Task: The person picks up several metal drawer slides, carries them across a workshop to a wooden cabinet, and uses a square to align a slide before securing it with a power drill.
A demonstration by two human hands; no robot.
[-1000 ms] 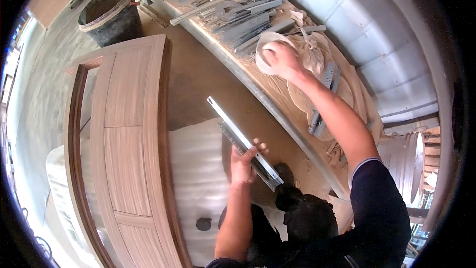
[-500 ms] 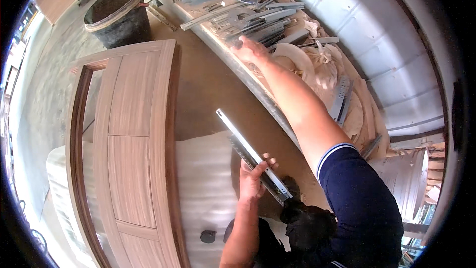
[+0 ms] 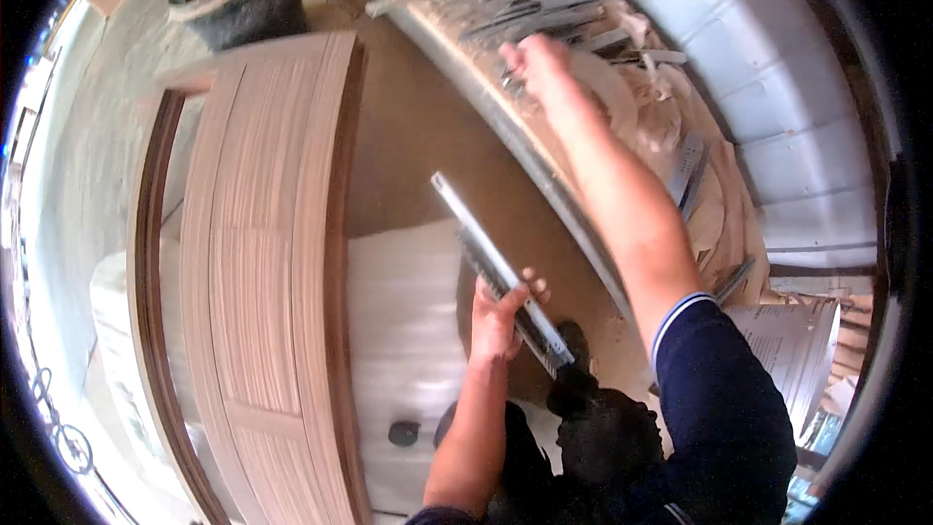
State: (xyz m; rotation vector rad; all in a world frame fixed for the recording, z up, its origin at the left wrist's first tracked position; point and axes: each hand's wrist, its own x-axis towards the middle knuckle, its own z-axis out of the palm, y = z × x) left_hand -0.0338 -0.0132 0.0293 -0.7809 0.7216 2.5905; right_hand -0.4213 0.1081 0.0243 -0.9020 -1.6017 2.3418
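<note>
My left hand (image 3: pixel 498 316) grips a long metal drawer slide (image 3: pixel 486 247), silver on top with a darker perforated part alongside, slanting over the floor. My right hand (image 3: pixel 535 66) reaches over the bench (image 3: pixel 578 175) beside small metal pieces, its fingers bent and blurred; whatever they grip is too small to make out. Just right of that hand are a pale round container (image 3: pixel 603 87) and crumpled cloth (image 3: pixel 659 131). Loose metal rails (image 3: pixel 544 19) lie heaped at the bench's far part.
A wooden door panel (image 3: pixel 262 311) lies at the left on white foam sheeting (image 3: pixel 398 292). A black bucket (image 3: pixel 243 15) stands beyond it. A metal-panelled wall (image 3: pixel 797 156) runs behind the bench; a metal cylinder (image 3: pixel 792 360) is at lower right.
My right hand has left the pale round container, moving leftward along the bench, then slightly up. My left hand keeps hold of the slide. The view has shifted slightly.
</note>
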